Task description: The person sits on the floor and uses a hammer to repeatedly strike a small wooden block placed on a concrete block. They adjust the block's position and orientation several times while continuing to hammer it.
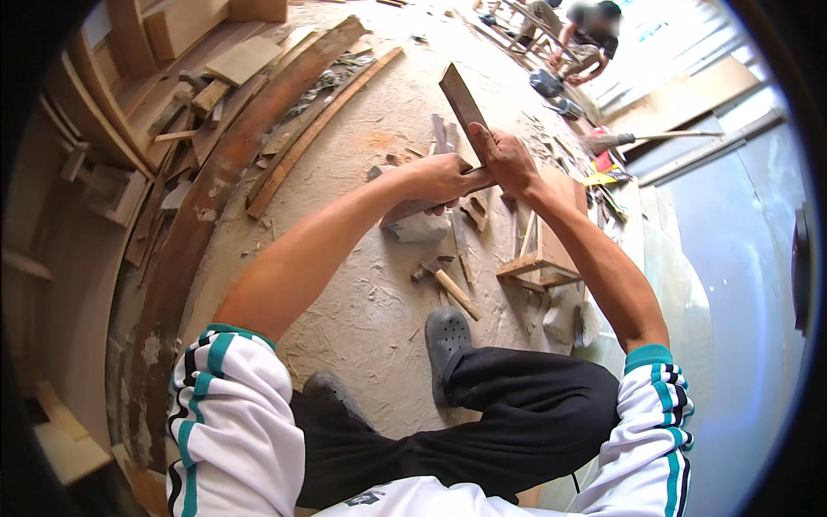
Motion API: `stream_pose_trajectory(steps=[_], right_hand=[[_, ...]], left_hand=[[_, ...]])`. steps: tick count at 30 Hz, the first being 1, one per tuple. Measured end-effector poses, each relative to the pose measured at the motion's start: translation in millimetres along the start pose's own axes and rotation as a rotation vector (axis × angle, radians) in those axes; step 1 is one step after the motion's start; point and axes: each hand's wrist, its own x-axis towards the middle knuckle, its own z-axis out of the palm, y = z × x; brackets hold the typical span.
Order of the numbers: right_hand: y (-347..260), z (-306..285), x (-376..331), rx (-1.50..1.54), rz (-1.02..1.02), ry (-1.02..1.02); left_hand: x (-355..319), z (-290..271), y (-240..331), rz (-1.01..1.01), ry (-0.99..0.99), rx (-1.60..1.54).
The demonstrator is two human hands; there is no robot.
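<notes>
- White shirt [422, 500] and black trousers [517, 396] lie nearest, with grey shoes [447, 334] on the dusty floor [345, 302] beyond.
- Right hand [510, 162]: fingers wrapped around a wood strip [466, 102], whose free end points up and away.
- Left hand [441, 177]: closed around a second piece [480, 179], which reaches toward the right hand; whether the two pieces touch is hidden.
- Both pieces are held above a grey block [419, 227].
- Hammer [448, 286] lies on the floor, out of hand, near the right shoe; a wood frame [543, 274] stands to its right.
- Progress, as a judgement: handling is under way, with no fastening visible between the pieces; how much is left cannot be told.
</notes>
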Motion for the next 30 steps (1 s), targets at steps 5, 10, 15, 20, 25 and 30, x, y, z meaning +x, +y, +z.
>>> stream_pose_trajectory(steps=[5, 10, 15, 20, 25, 30], right_hand=[[10.3, -26.6, -36.1, 0.0, 0.102, 0.039], [4.9, -37.4, -52.8, 0.497, 0.308, -0.115], [-5.6, -3.1, -33.6, 0.571, 0.231, -0.15], [-5.0, 87.0, -2.7, 0.589, 0.085, -0.239], [2.8, 181.4, -33.1, 0.186, -0.286, -0.108], [57.6, 271.8, -69.0, 0.02, -0.15, -0.092]], left_hand=[[10.3, 34.8, 5.6, 0.257, 0.019, -0.314], [22.3, 34.1, -6.4, 0.32, 0.187, -0.711], [20.0, 24.0, -21.9, 0.384, 0.269, -0.931], [-8.2, 14.4, -90.2, 0.192, 0.176, -0.653], [-73.4, 19.2, -168.5, -0.401, -0.055, -0.349], [-139.0, 3.9, -251.9, -0.763, 0.013, 0.105]])
